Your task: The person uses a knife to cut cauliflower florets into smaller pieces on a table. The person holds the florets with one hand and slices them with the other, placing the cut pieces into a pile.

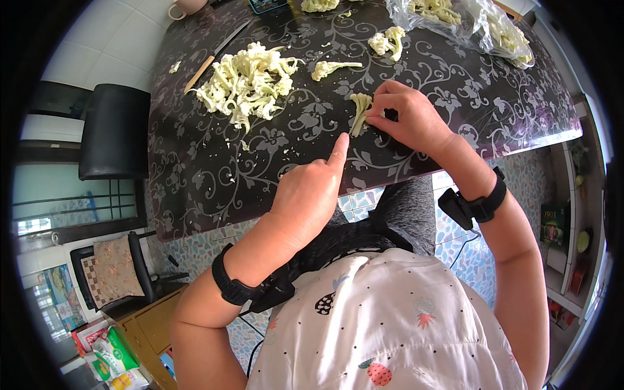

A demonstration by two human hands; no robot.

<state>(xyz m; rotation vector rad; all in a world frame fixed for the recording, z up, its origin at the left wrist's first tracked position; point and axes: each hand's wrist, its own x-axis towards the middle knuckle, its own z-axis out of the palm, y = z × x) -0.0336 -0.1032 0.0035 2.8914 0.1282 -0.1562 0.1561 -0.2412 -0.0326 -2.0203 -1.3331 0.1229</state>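
Note:
A small cauliflower floret (360, 111) lies on the dark, flower-patterned tabletop (312, 141). My right hand (409, 114) pinches its right side between thumb and fingertips. My left hand (307, 192) is just below and to the left, its index finger stretched out to the lower end of the stem. The other left fingers curl under, and what they may hold is hidden. Farther left is a heap of cut cauliflower pieces (248, 85). A single long-stemmed floret (334, 69) and a pair of florets (388, 42) lie beyond my hands.
Left of the heap lies a knife (200, 74) with a wooden handle. A clear plastic bag (468, 27) with cauliflower sits at the far right. At the back are more cauliflower (319, 5), a phone (267, 5) and a mug (187, 7). A black chair (114, 131) stands at the left edge.

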